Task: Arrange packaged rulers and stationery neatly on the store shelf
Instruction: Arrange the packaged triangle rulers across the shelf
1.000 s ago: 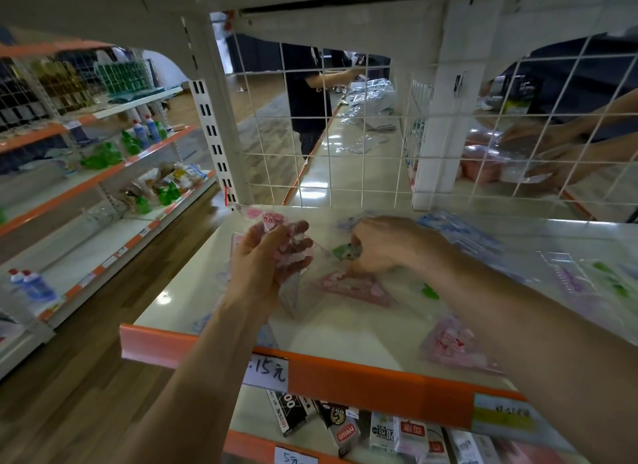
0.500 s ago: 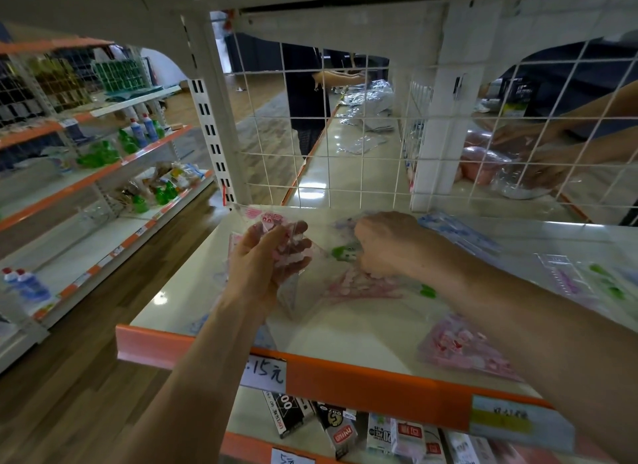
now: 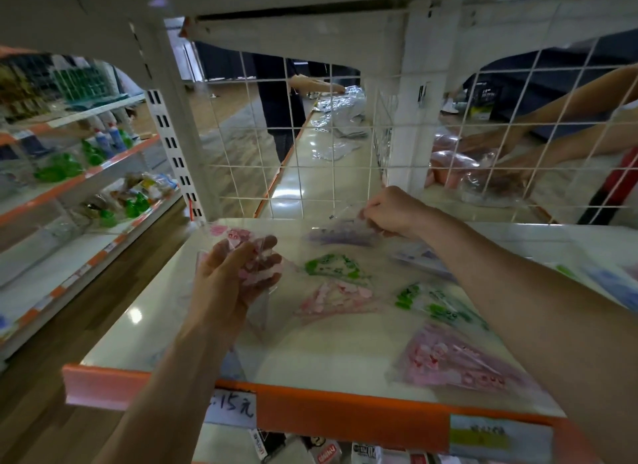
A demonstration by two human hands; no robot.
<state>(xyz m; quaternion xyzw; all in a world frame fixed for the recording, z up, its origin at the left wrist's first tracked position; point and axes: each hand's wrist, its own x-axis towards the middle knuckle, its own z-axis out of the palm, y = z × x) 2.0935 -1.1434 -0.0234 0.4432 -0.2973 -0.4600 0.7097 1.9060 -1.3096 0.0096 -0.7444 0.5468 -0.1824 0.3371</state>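
A person's left hand (image 3: pixel 238 277) curls its fingers around a small clutch of clear-wrapped pink rulers (image 3: pixel 253 256), held up off the store shelf (image 3: pixel 328 356). The right hand (image 3: pixel 393 211) pinches the top corner of a purple ruler packet (image 3: pixel 340 235) lying far back from the orange price rail (image 3: pixel 345 412), close to the wire grid (image 3: pixel 300 166). The work appears to be mid-sort, with one packet being picked or squared up at the back and the pink ones waiting in hand. Between the purple packet and the rail lie a green packet (image 3: pixel 333 265) and a pink packet (image 3: pixel 340 296). A second green packet (image 3: pixel 438 306) and a larger pink packet (image 3: pixel 459 361) sit to their right, the last just behind the rail, all at odd angles. The next move likely calls for a light lift of the slippery film and an aligned set-down. Both forearms reach over the rail, the left wrist bent upward, the right arm stretched long across the shelf.
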